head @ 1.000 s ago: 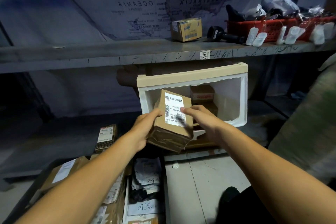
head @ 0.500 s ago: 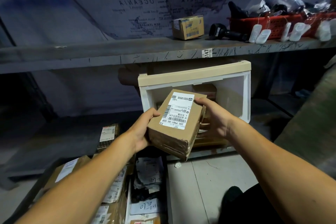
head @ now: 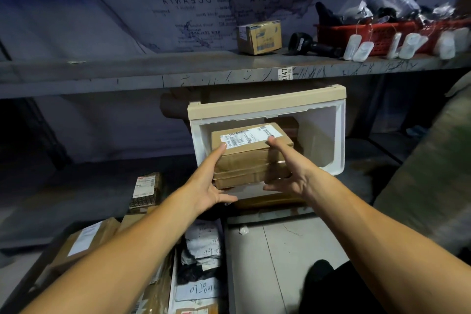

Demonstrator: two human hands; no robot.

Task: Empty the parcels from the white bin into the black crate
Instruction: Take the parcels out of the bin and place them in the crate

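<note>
I hold a brown cardboard parcel (head: 251,160) with a white label on top, level, right in front of the white bin's mouth. My left hand (head: 210,183) grips its left side, fingers up along the edge and thumb spread below. My right hand (head: 289,169) grips its right side, one fingertip on the label. The white bin (head: 267,102) with a beige rim lies tipped on the lower shelf, its opening towards me, and another parcel (head: 285,122) shows inside behind the held one. The black crate (head: 25,285) sits at the lower left with several parcels in it.
A grey shelf board (head: 153,71) runs overhead, carrying a small box (head: 258,37), a black scanner (head: 309,44) and a red basket (head: 382,33). A labelled dark packet (head: 145,190) lies on the lower shelf to the left. Pale floor (head: 280,262) lies below the bin.
The parcel was tilted with its label facing me; it now lies flat, label up, and sits higher and closer to the bin's mouth. Both hands shifted to its sides.
</note>
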